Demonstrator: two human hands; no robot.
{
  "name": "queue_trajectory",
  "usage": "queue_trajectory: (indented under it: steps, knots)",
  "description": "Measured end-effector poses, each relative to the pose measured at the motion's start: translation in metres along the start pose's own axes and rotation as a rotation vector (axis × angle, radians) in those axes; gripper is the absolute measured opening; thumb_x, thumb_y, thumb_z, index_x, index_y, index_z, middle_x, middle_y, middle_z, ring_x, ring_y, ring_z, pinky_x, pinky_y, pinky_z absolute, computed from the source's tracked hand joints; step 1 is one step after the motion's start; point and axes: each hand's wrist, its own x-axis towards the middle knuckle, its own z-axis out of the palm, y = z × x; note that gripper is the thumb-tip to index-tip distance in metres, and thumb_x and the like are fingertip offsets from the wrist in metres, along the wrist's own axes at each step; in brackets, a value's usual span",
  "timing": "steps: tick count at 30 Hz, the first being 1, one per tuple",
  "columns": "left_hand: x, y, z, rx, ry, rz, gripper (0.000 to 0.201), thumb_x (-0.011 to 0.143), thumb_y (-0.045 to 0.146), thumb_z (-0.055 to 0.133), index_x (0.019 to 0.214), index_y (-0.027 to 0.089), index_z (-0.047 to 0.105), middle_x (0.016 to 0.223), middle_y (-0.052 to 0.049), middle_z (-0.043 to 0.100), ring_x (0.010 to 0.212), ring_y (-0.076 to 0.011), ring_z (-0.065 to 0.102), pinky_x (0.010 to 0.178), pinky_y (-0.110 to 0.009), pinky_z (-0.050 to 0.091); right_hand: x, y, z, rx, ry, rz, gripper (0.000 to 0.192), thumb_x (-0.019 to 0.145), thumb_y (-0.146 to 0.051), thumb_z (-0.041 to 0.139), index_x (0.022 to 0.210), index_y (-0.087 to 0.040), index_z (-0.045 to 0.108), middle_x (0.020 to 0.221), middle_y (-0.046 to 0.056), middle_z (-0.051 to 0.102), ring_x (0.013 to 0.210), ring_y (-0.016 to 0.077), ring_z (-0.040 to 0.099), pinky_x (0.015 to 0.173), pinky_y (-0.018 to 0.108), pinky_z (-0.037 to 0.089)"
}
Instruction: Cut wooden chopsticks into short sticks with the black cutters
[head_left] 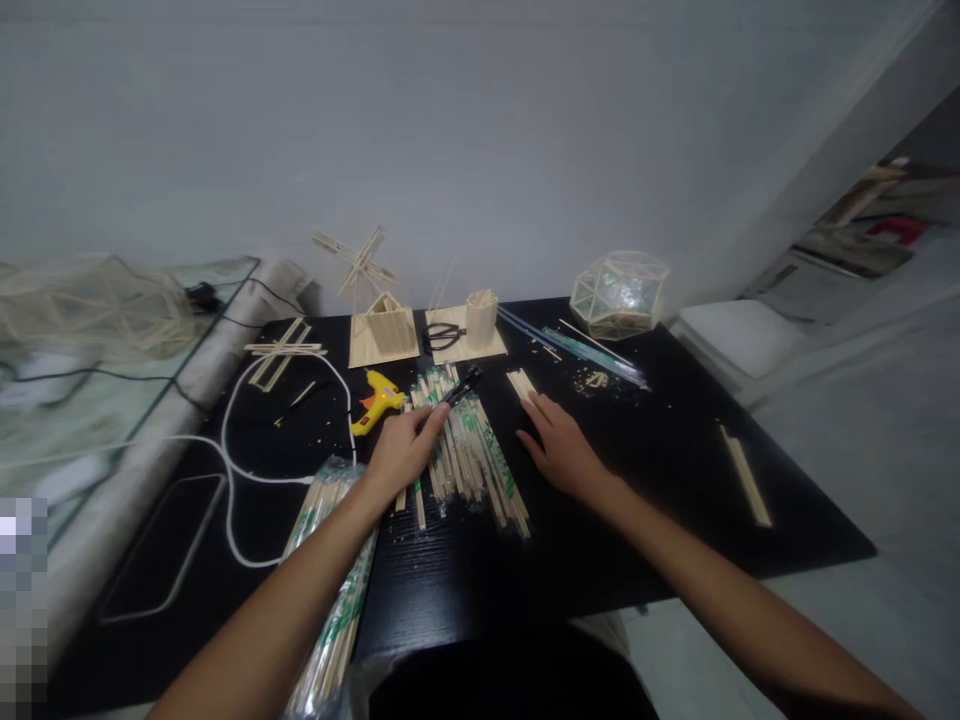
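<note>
My left hand (409, 446) is closed around a slim black hand tool (463, 384) whose exact kind I cannot make out. Beneath and beside it lie several chopsticks (465, 450) in clear, green-printed wrappers. My right hand (559, 448) lies with fingers stretched over the near end of a small flat row of bare wooden sticks (519, 382), thumb apart. Left of my left hand is a yellow hot glue gun (377, 402). A larger pack of wrapped chopsticks (330, 590) lies under my left forearm.
At the back of the black table (637, 450) stand a stick windmill house (390, 330), a round stick cup (481, 318), black-handled scissors (444, 336) and a faceted stick frame (621, 292). A white cable (229, 470) loops on the left. Loose sticks (746, 478) lie far right.
</note>
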Motion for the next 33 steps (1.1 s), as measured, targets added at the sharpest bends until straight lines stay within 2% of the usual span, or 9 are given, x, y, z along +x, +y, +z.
queue_trajectory:
  steps: [8,12,16,19,21,24,28,31,33]
  knots:
    - [0.000,0.000,0.000,0.002,0.008,0.008,0.060,0.100,0.064,0.033,0.068,0.020,0.060,0.060,0.000,0.059,0.063,-0.0187,0.059,0.065,-0.028,0.039,0.000,0.001,0.000,0.078,0.026,0.000,0.057,0.102,-0.039,0.046,0.150,-0.009,0.047,0.154,0.022,0.048,0.144,0.0346,0.044,0.119,0.054,0.037]
    - [0.000,0.000,-0.001,0.004,0.020,-0.003,0.060,0.100,0.063,0.034,0.069,0.020,0.061,0.060,0.000,0.058,0.063,-0.0183,0.059,0.064,-0.028,0.039,0.004,0.007,-0.012,0.247,0.189,0.068,0.051,0.103,-0.047,0.042,0.139,-0.015,0.058,0.143,0.018,0.060,0.135,0.0308,0.055,0.114,0.051,0.042]
    - [-0.001,0.001,-0.002,0.005,0.031,0.002,0.060,0.100,0.062,0.033,0.070,0.020,0.063,0.061,0.000,0.061,0.063,-0.0184,0.059,0.064,-0.028,0.039,0.005,0.022,-0.036,0.433,0.441,0.315,0.050,0.105,-0.052,0.033,0.095,-0.021,0.070,0.094,0.009,0.074,0.092,0.0237,0.070,0.089,0.038,0.056]
    - [-0.001,0.001,-0.002,-0.005,0.032,0.007,0.060,0.100,0.062,0.033,0.071,0.020,0.064,0.065,-0.001,0.064,0.064,-0.0183,0.060,0.064,-0.028,0.040,0.003,0.035,-0.053,0.473,0.519,0.452,0.047,0.104,-0.052,0.034,0.088,-0.021,0.065,0.065,0.002,0.061,0.059,0.0178,0.059,0.067,0.032,0.054]
    - [-0.001,0.001,-0.002,-0.009,0.029,0.005,0.060,0.100,0.063,0.033,0.072,0.020,0.063,0.066,-0.001,0.064,0.064,-0.0183,0.060,0.065,-0.028,0.040,0.001,0.042,-0.061,0.398,0.560,0.445,0.036,0.102,-0.046,0.041,0.101,-0.020,0.066,0.075,0.004,0.065,0.063,0.0191,0.060,0.071,0.036,0.054]
    - [0.000,0.001,-0.002,-0.004,0.028,0.004,0.061,0.100,0.064,0.033,0.071,0.020,0.063,0.064,-0.001,0.063,0.064,-0.0185,0.060,0.064,-0.028,0.039,0.001,0.048,-0.070,0.304,0.549,0.338,0.026,0.091,-0.038,0.058,0.104,-0.021,0.071,0.115,0.013,0.069,0.103,0.0285,0.066,0.091,0.046,0.053]
    - [-0.001,0.002,-0.002,-0.001,0.037,0.011,0.060,0.100,0.064,0.033,0.070,0.020,0.062,0.062,0.000,0.060,0.065,-0.0187,0.060,0.065,-0.028,0.038,-0.006,0.048,-0.084,0.619,0.240,0.470,0.027,0.081,-0.043,0.070,0.093,-0.018,0.073,0.095,0.012,0.076,0.092,0.0284,0.072,0.080,0.044,0.059]
    - [-0.001,0.003,-0.002,-0.015,0.032,0.000,0.061,0.099,0.065,0.033,0.070,0.020,0.062,0.062,0.000,0.059,0.064,-0.0188,0.059,0.064,-0.028,0.038,-0.021,0.043,-0.096,0.940,-0.265,0.648,0.039,0.081,-0.052,0.074,0.092,-0.014,0.073,0.078,0.012,0.076,0.069,0.0232,0.073,0.058,0.033,0.058]
    - [-0.001,0.003,-0.002,-0.018,0.027,-0.004,0.061,0.099,0.065,0.033,0.071,0.020,0.063,0.061,0.000,0.058,0.064,-0.0191,0.059,0.064,-0.029,0.038,-0.032,0.042,-0.099,1.062,-0.580,0.692,0.046,0.084,-0.057,0.072,0.087,-0.012,0.074,0.081,0.016,0.077,0.071,0.0244,0.076,0.061,0.034,0.061]
